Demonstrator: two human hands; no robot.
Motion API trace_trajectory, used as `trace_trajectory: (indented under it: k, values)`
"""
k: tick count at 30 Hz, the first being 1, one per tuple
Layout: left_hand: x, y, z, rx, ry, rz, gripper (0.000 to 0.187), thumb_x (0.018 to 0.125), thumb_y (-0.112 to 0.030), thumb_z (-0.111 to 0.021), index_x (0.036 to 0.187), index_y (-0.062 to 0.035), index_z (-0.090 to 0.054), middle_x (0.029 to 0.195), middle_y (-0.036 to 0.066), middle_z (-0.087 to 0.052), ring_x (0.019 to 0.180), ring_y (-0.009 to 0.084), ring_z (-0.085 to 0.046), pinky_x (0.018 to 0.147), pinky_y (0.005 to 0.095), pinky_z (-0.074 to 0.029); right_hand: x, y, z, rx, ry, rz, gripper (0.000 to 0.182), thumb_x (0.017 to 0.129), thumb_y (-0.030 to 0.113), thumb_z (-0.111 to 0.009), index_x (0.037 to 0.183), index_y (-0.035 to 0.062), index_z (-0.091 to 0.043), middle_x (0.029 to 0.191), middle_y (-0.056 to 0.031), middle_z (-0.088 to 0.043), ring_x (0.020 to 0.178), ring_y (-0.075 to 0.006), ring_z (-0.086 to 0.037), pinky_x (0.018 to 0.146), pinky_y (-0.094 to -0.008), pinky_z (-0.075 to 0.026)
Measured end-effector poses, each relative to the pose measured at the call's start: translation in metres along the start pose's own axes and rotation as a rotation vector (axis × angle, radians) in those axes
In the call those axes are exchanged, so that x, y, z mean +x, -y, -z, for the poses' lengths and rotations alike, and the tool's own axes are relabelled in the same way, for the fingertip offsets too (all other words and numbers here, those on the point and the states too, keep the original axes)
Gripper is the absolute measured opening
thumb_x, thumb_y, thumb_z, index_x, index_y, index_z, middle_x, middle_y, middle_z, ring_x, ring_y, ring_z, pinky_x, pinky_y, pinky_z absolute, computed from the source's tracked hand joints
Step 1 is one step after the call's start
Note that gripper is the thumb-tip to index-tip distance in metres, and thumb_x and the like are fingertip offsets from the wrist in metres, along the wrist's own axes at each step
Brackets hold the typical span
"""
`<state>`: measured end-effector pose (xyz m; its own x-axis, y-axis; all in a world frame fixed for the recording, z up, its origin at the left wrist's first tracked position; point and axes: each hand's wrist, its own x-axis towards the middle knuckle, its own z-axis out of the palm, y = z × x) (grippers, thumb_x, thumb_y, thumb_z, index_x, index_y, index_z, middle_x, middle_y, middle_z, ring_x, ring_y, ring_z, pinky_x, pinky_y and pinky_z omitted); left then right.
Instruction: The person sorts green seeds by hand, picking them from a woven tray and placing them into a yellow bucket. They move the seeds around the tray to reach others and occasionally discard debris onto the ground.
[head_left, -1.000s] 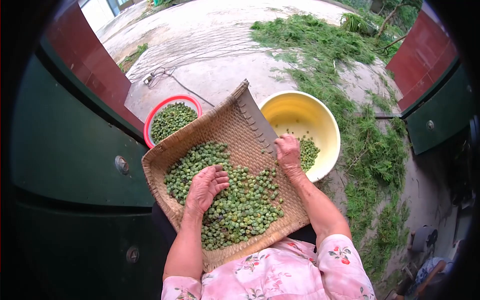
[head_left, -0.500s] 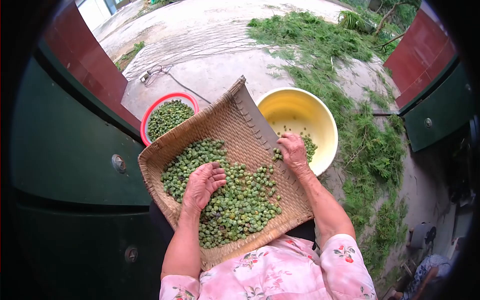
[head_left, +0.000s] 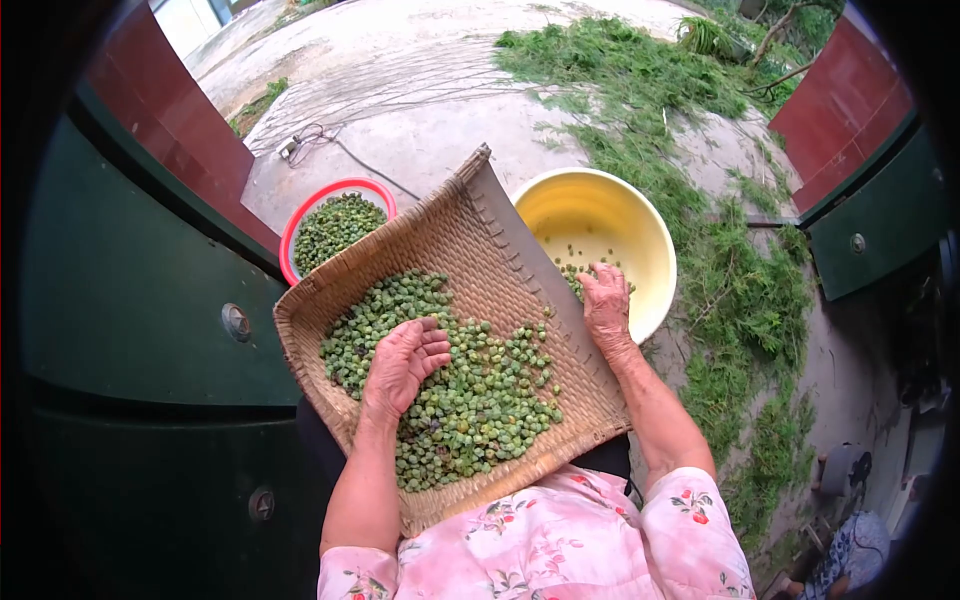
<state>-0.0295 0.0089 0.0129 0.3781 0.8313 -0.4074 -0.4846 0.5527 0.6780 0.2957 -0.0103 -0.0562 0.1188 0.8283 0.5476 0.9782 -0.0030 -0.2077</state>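
Observation:
A woven winnowing basket [head_left: 520, 300] rests on my lap, and a broad heap of small round green cones [head_left: 480, 400] lies in it. My left hand [head_left: 405, 365] is over the heap with its fingers loosely bent and apart from the thumb; I see nothing in it. Beyond the basket's right edge, my right hand [head_left: 606, 300] hangs over the near side of a yellow basin [head_left: 650, 240], fingers curved and spread. Several green cones lie on the basin's bottom, partly hidden by that hand and the basket edge.
A red-rimmed bowl [head_left: 289, 240] full of the same cones stands behind the basket's left side. Cut green branches [head_left: 755, 300] cover the ground at right. A cable [head_left: 370, 168] lies ahead. Dark green door panels [head_left: 140, 280] flank my left.
My right hand has moved right, from the basket's edge to over the yellow basin. The cones beside its fingers at the edge are gone from there. My left hand has barely moved.

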Motion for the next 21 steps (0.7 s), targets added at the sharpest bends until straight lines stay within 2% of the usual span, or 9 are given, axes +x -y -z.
trace_trajectory:
  k: [1, 4, 5, 8, 15, 17, 19, 21]
  values:
    - [0.0, 0.001, 0.0, -0.002, 0.002, 0.001, 0.031, 0.095, -0.02, -0.052, 0.111, 0.0059, -0.051, 0.094, 0.014, -0.062, 0.079, 0.0198, -0.064, 0.067, 0.0298, -0.058, 0.002, 0.005, 0.005, 0.053, -0.016, 0.018, 0.023, 0.072, 0.002, -0.064, 0.094, 0.0073, -0.065, 0.099, -0.0113, -0.06, 0.095, -0.0279, -0.056, 0.084, -0.0366, -0.045]
    - [0.0, 0.0, 0.0, -0.002, 0.005, 0.002, 0.031, 0.095, -0.02, -0.052, 0.111, 0.0058, -0.051, 0.094, 0.014, -0.062, 0.079, 0.0196, -0.064, 0.068, 0.0298, -0.058, 0.001, 0.016, 0.003, 0.257, 0.224, 0.164, 0.024, 0.071, 0.004, -0.065, 0.095, 0.0093, -0.065, 0.097, -0.0094, -0.059, 0.096, -0.0271, -0.055, 0.082, -0.0361, -0.046]
    - [0.0, 0.0, 0.0, 0.001, 0.005, 0.001, 0.031, 0.095, -0.02, -0.051, 0.111, 0.0058, -0.05, 0.094, 0.014, -0.062, 0.079, 0.0195, -0.064, 0.068, 0.0298, -0.058, 0.001, 0.026, 0.006, 0.303, 0.24, 0.182, 0.022, 0.071, 0.005, -0.066, 0.092, 0.0094, -0.065, 0.091, -0.008, -0.058, 0.093, -0.0267, -0.055, 0.078, -0.0364, -0.046]
    - [0.0, 0.0, 0.0, 0.002, 0.005, 0.002, 0.031, 0.095, -0.02, -0.051, 0.111, 0.006, -0.05, 0.094, 0.014, -0.061, 0.079, 0.0196, -0.063, 0.068, 0.0299, -0.058, -0.004, 0.034, 0.001, 0.284, 0.327, 0.169, 0.016, 0.072, 0.003, -0.06, 0.087, 0.0077, -0.063, 0.086, -0.0083, -0.054, 0.087, -0.0255, -0.054, 0.078, -0.0373, -0.045]
    - [0.0, 0.002, 0.002, -0.001, 0.02, -0.005, 0.03, 0.094, -0.02, -0.053, 0.11, 0.0055, -0.052, 0.093, 0.014, -0.062, 0.079, 0.0204, -0.063, 0.069, 0.0313, -0.057, -0.002, 0.051, 0.026, 0.611, 0.464, 0.033, 0.013, 0.079, 0.007, -0.06, 0.092, 0.0055, -0.057, 0.089, -0.0145, -0.052, 0.092, -0.0325, -0.053, 0.078, -0.0409, -0.045]
    - [0.003, 0.005, 0.005, 0.038, -0.002, -0.015, 0.027, 0.093, -0.02, -0.055, 0.106, 0.0041, -0.055, 0.09, 0.014, -0.063, 0.078, 0.0209, -0.064, 0.07, 0.0331, -0.057, -0.006, 0.056, 0.023, 0.548, 0.531, 0.126, 0.018, 0.078, 0.009, -0.061, 0.095, 0.0049, -0.056, 0.091, -0.0158, -0.051, 0.094, -0.0347, -0.053, 0.079, -0.0425, -0.045]
    - [0.002, 0.005, 0.005, 0.035, -0.004, -0.013, 0.025, 0.093, -0.019, -0.054, 0.104, 0.0028, -0.056, 0.09, 0.013, -0.064, 0.078, 0.0216, -0.064, 0.07, 0.0338, -0.057, -0.011, 0.065, 0.02, 0.409, 0.497, 0.179, 0.029, 0.075, 0.013, -0.067, 0.102, 0.0075, -0.057, 0.097, -0.016, -0.051, 0.096, -0.0344, -0.051, 0.08, -0.0432, -0.044]
    - [0.001, 0.005, 0.004, 0.041, 0.001, -0.016, 0.026, 0.094, -0.02, -0.053, 0.106, 0.0032, -0.055, 0.091, 0.013, -0.063, 0.08, 0.0216, -0.064, 0.071, 0.0337, -0.056, -0.011, 0.07, 0.021, 0.382, 0.56, 0.164, 0.033, 0.074, 0.016, -0.07, 0.102, 0.0083, -0.057, 0.098, -0.0153, -0.051, 0.097, -0.0342, -0.051, 0.081, -0.0422, -0.045]
